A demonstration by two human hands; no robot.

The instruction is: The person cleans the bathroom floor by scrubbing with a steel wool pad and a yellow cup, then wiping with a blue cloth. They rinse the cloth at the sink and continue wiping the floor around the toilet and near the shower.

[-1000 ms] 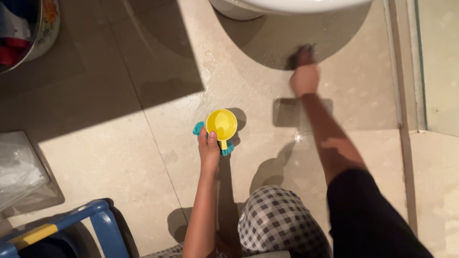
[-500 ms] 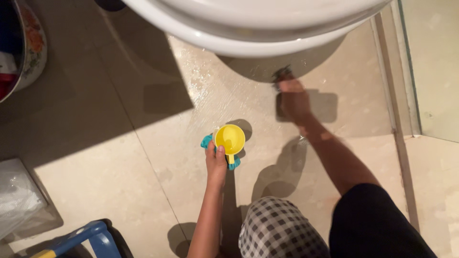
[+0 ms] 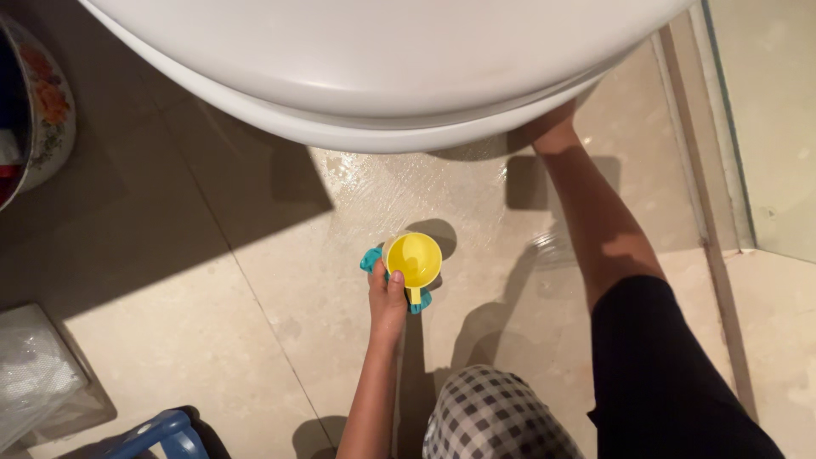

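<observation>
The left hand point(image 3: 387, 299) is closed around a small yellow cup point(image 3: 413, 257) and a teal cloth point(image 3: 371, 259) bunched under it, holding both just above the wet floor point(image 3: 255, 280) near the middle of the view. The cup faces up and looks empty, though its bottom is too bright to be sure. The right hand point(image 3: 552, 125) reaches far and to the right, and goes under the rim of the white toilet bowl point(image 3: 382, 68); only the wrist and the heel of the hand show, so I cannot tell whether its fingers are open or gripping anything.

The tiles between the two hands shine with water, up to the bowl's shadow. A checked knee point(image 3: 493, 416) sits near, between the arms. At the far left stands a flowered bucket point(image 3: 47, 110), at the near left a clear plastic bag point(image 3: 34, 374) and a blue frame point(image 3: 157, 433).

The likely trouble: the person is crouched on slick tile with one arm stretched out of sight, so a foot or knee could slide. A tipped cup would spill whatever is left in it.
</observation>
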